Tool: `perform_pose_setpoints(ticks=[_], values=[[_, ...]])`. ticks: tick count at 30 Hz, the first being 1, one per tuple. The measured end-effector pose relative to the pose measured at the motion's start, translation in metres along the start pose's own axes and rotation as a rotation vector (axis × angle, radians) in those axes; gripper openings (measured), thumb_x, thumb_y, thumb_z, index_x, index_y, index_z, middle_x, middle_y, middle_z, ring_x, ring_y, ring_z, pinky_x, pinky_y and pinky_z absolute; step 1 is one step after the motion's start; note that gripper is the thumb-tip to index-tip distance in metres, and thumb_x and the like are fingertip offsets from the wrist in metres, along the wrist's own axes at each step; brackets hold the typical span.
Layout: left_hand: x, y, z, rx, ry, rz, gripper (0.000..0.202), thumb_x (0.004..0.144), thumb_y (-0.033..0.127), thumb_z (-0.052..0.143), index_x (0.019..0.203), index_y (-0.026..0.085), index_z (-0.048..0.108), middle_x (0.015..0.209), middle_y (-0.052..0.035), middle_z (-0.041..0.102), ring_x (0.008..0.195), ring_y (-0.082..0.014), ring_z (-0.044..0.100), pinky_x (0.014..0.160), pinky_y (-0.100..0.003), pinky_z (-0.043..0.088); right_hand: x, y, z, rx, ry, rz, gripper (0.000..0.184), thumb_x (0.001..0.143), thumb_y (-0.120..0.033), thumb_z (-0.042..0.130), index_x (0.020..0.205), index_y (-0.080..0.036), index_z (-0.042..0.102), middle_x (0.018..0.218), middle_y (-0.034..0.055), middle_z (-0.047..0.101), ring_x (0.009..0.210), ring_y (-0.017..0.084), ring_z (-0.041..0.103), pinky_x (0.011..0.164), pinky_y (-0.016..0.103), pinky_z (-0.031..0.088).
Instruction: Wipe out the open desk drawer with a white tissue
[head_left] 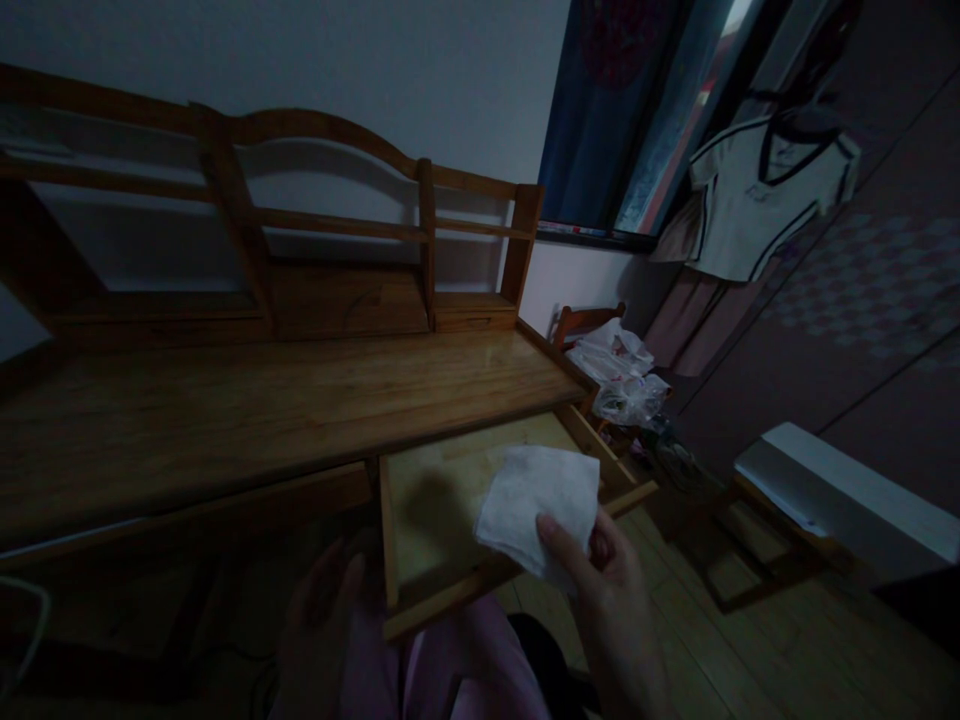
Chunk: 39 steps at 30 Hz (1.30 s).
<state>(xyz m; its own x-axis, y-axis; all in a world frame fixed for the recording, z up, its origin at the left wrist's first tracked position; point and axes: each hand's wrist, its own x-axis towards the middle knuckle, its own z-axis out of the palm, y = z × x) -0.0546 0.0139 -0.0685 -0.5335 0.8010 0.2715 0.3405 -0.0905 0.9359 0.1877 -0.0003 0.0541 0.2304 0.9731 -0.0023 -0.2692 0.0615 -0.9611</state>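
right hand (611, 575): thumb and fingers pinching white cloth (529, 495) | white cloth: soft, layered, squarish, above right half of drawer (416, 500) | drawer: pale flat bottom, straight wooden rims | left hand (324, 600): dim, thumb and fingers parted, left of drawer | desk (300, 390): grained wood, behind drawer

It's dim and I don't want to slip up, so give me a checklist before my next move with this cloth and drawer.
1. White cloth gripped: ok, in the right hand.
2. Left hand open: ok, near the drawer's left side.
3. Drawer pulled out: ok, it juts from the desk.
4. Drawer floor fully visible: not ok, the cloth hides part.
5. Lap clear of the drawer: cannot tell.
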Motion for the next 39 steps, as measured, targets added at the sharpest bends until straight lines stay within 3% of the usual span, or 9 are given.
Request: perform_pose_setpoints(ticks=[3, 5, 7, 11, 15, 20, 28, 32, 39], values=[[0.000, 0.030, -0.010, 0.102, 0.028, 0.062, 0.024, 0.084, 0.045, 0.065, 0.102, 0.029, 0.070, 0.108, -0.0018, 0.070, 0.101, -0.0238, 0.065, 0.093, -0.044, 0.052, 0.003, 0.006, 0.001, -0.078, 0.036, -0.040, 0.035, 0.081, -0.038, 0.075, 0.112, -0.022, 0.069, 0.108, 0.0064, 0.074, 0.094, 0.023, 0.069, 0.081, 0.032, 0.053], [-0.004, 0.061, -0.005, 0.015, -0.043, 0.280, 0.016, 0.085, 0.037, 0.065, 0.097, 0.029, 0.072, 0.108, -0.0009, 0.069, 0.101, -0.0206, 0.066, 0.091, -0.038, 0.054, 0.005, 0.009, 0.004, -0.103, 0.062, -0.037, 0.033, 0.080, -0.040, 0.076, 0.106, -0.022, 0.070, 0.104, 0.0064, 0.075, 0.091, 0.023, 0.069, 0.079, 0.031, 0.053], [-0.009, 0.091, 0.009, -0.030, -0.114, 0.493, 0.012, 0.085, 0.026, 0.067, 0.094, 0.030, 0.072, 0.103, 0.0016, 0.070, 0.096, -0.0150, 0.066, 0.086, -0.029, 0.056, 0.007, 0.012, 0.007, -0.102, 0.061, -0.015, 0.033, 0.078, -0.041, 0.077, 0.103, -0.021, 0.072, 0.100, 0.0065, 0.076, 0.090, 0.023, 0.070, 0.078, 0.031, 0.053], [-0.012, 0.127, 0.043, -0.091, -0.251, 0.685, 0.027, 0.084, 0.013, 0.067, 0.106, 0.029, 0.072, 0.107, 0.0003, 0.071, 0.107, -0.0161, 0.063, 0.091, -0.031, 0.057, 0.006, 0.018, 0.012, -0.058, -0.037, 0.018, 0.031, 0.079, -0.039, 0.076, 0.104, -0.021, 0.073, 0.100, 0.0066, 0.075, 0.093, 0.024, 0.069, 0.082, 0.033, 0.052], [-0.006, 0.133, 0.057, -0.173, -0.326, 0.732, 0.035, 0.082, 0.009, 0.069, 0.113, 0.026, 0.070, 0.109, -0.0006, 0.071, 0.107, -0.0144, 0.063, 0.093, -0.028, 0.056, 0.001, 0.021, 0.011, 0.048, -0.092, 0.062, 0.028, 0.081, -0.036, 0.074, 0.107, -0.023, 0.074, 0.102, 0.0060, 0.075, 0.094, 0.024, 0.068, 0.084, 0.035, 0.051], [-0.001, 0.130, 0.053, -0.211, -0.334, 0.758, 0.036, 0.079, 0.006, 0.071, 0.110, 0.026, 0.072, 0.105, -0.0004, 0.071, 0.104, -0.0142, 0.064, 0.089, -0.029, 0.057, -0.004, 0.018, 0.012, 0.216, -0.130, 0.150, 0.021, 0.082, -0.034, 0.073, 0.101, -0.025, 0.077, 0.098, 0.0039, 0.076, 0.089, 0.020, 0.067, 0.084, 0.032, 0.048], [0.002, 0.134, 0.047, -0.088, -0.194, 0.984, 0.036, 0.080, 0.006, 0.069, 0.110, 0.026, 0.072, 0.099, -0.0012, 0.071, 0.099, -0.0163, 0.065, 0.090, -0.037, 0.058, -0.011, 0.018, 0.014, 0.149, -0.044, 0.163, 0.023, 0.079, -0.037, 0.075, 0.096, -0.024, 0.079, 0.095, 0.0053, 0.075, 0.092, 0.023, 0.064, 0.087, 0.036, 0.047], [0.004, 0.134, 0.048, -0.048, -0.228, 1.031, 0.035, 0.080, 0.005, 0.069, 0.110, 0.024, 0.071, 0.097, -0.0013, 0.071, 0.095, -0.0152, 0.066, 0.091, -0.039, 0.058, -0.010, 0.021, 0.013, 0.070, -0.036, 0.135, 0.021, 0.077, -0.039, 0.076, 0.090, -0.023, 0.079, 0.089, 0.0051, 0.075, 0.088, 0.024, 0.064, 0.083, 0.037, 0.048], [0.006, 0.131, 0.049, -0.019, -0.265, 1.044, 0.031, 0.083, 0.005, 0.064, 0.108, 0.023, 0.068, 0.097, -0.0005, 0.072, 0.094, -0.0151, 0.066, 0.095, -0.040, 0.054, -0.012, 0.033, 0.007, 0.009, 0.090, 0.063, 0.024, 0.072, -0.040, 0.080, 0.090, -0.023, 0.079, 0.093, 0.0061, 0.075, 0.091, 0.027, 0.065, 0.080, 0.037, 0.051]])
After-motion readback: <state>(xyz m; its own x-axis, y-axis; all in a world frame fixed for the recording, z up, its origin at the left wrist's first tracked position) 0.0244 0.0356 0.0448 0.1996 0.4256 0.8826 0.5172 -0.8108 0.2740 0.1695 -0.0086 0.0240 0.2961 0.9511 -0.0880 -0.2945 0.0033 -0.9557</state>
